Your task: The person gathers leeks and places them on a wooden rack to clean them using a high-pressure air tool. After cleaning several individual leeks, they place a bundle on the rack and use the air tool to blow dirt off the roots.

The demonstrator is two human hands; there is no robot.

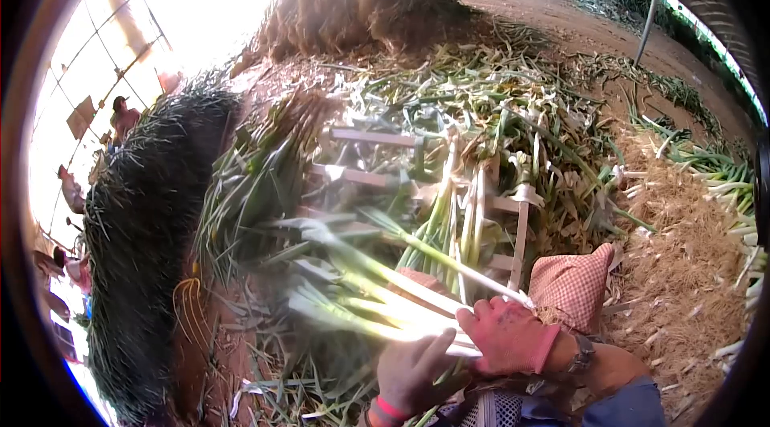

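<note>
Right hand, red-gloved: fingers curled closed over the white ends of some onions, held low in front of the body. Left hand, gloved, thumb out, against the near side of the same stalks; cannot tell whether its fingers close on any. Leaf ends fan left, blurred. Beyond lies a frame with more stalks across it; checked cloth just beside the right hand. My judgement: keep the white ends level, grip lightly against bruising, and use the left hand to gather the splayed leaves.
</note>
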